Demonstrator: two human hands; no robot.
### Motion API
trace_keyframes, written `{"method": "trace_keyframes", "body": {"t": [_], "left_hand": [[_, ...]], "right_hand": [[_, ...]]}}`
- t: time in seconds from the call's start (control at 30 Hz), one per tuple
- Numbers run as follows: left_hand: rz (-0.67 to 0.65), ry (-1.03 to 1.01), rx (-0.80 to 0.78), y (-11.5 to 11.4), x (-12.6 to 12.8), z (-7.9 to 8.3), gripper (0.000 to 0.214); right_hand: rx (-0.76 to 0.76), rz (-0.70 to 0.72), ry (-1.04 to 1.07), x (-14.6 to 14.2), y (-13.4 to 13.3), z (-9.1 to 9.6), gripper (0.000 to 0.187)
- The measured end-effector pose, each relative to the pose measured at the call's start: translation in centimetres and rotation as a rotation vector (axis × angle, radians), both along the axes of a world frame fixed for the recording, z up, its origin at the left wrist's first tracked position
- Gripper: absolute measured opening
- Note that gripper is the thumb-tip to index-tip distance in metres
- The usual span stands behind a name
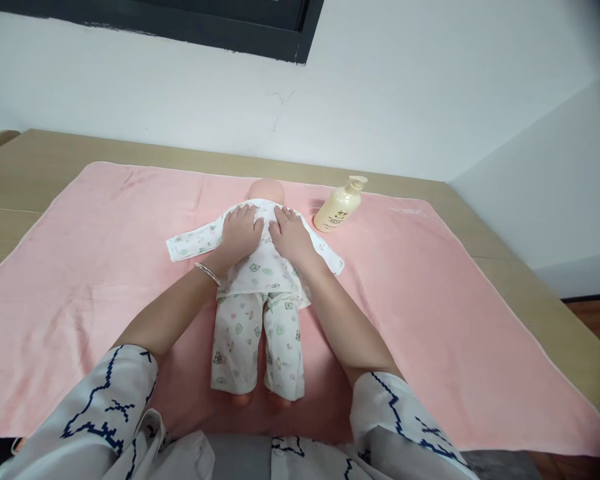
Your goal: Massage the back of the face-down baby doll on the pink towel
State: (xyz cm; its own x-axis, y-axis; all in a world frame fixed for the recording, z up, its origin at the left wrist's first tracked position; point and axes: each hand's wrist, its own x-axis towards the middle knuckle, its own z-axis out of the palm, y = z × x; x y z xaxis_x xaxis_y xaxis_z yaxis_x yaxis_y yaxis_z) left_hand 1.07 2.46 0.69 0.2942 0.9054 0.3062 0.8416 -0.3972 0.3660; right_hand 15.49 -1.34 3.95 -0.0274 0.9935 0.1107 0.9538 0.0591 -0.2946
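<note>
A baby doll (pixel 267 191) lies face down on a pink blanket (pixel 410 320), its head toward the wall. It wears a white printed top (pixel 263 270) and matching trousers (pixel 237 343); its feet peek out below the cuffs. Flat on the left side of the doll's upper back rests my left hand (pixel 241 233), fingers stretched out and a silver bangle (pixel 207 273) at the wrist. My right hand (pixel 291 235) lies on the right side of the upper back, fingers extended too. Neither hand grips anything. The doll's hands are hidden in the sleeves.
A pale yellow pump bottle (pixel 339 205) stands on the blanket to the right of the doll's head. The blanket covers most of a wooden table (pixel 190 155), which meets a white wall (pixel 380 100). A dark frame (pixel 230 27) is on the wall above.
</note>
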Motion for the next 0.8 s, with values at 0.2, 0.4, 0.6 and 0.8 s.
{"method": "trace_keyframes", "body": {"t": [0.2, 0.4, 0.6, 0.8], "left_hand": [[-0.07, 0.038, -0.035, 0.6, -0.7, 0.8, 0.048], [0.061, 0.277, -0.057, -4.2, 0.4, 4.2, 0.043], [0.014, 0.272, -0.055, -3.3, -0.1, 3.9, 0.044], [-0.01, 0.14, -0.046, -1.1, -0.5, 2.0, 0.053]], "right_hand": [[0.026, -0.031, -0.131, -2.9, -2.9, 1.2, 0.055], [0.007, 0.082, 0.048, 0.4, -0.2, 0.9, 0.053], [0.028, 0.055, -0.05, -0.6, -1.0, 0.9, 0.054], [0.031, 0.028, -0.136, -2.0, -2.3, 1.9, 0.044]]}}
